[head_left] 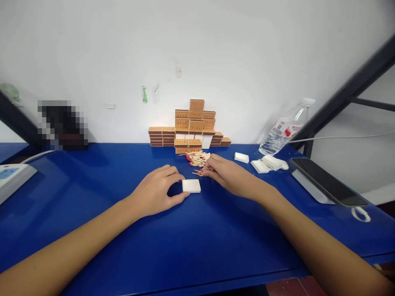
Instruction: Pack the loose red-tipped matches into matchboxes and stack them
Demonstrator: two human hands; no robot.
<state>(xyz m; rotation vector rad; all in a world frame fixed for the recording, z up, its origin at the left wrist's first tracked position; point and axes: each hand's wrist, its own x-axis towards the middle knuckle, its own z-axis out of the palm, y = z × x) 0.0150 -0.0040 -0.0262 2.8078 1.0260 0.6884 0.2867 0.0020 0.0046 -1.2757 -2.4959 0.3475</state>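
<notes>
Thumb and fingers of my left hand (160, 188) grip the left end of a small white matchbox tray (191, 186), which lies flat on the blue table. Just beyond it to the right, my right hand (224, 172) is closed in a pinch at the edge of a pile of red-tipped matches (196, 158). Some matches poke out by its fingertips; how many are between them is hidden. Behind the pile, orange-brown matchboxes (188, 144) stand stacked in a stepped shape against the wall.
To the right are a single white tray (241, 157), several more white pieces (267, 163), a tilted water bottle (285, 128) and a phone (328, 181). A white device (15, 181) sits at the far left of the blue table (173, 246). A white wall (123, 61) rises behind.
</notes>
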